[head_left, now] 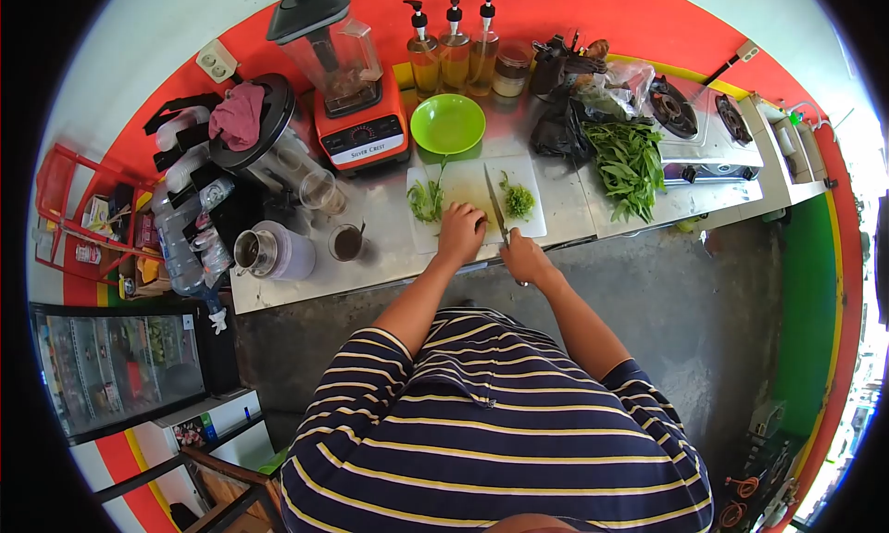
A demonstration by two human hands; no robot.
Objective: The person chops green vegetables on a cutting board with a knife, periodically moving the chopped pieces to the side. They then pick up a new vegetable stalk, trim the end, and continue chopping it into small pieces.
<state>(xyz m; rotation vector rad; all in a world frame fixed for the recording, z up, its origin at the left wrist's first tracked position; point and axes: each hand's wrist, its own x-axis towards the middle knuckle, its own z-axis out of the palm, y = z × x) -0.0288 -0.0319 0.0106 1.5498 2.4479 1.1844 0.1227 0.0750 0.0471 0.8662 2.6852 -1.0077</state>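
A white cutting board (468,176) lies at the counter's front edge. My right hand (528,258) is closed around the handle of a kitchen knife (494,195), its blade pointing away from me across the board. Just left of the blade rests my left hand (461,232), its fingers curled down on the board; what they hold, if anything, is hidden. Leafy green sprigs (425,200) lie on the board's left side. To the right of the blade sits a small heap of chopped greens (519,200). A green bowl (448,125) stands behind the board.
An orange blender (361,130) and several pump bottles (454,51) line the wall. On the right, a bunch of leafy greens (625,167) lies before a gas stove (699,125). A glass of dark liquid (347,244) and a metal-necked container (278,251) stand left.
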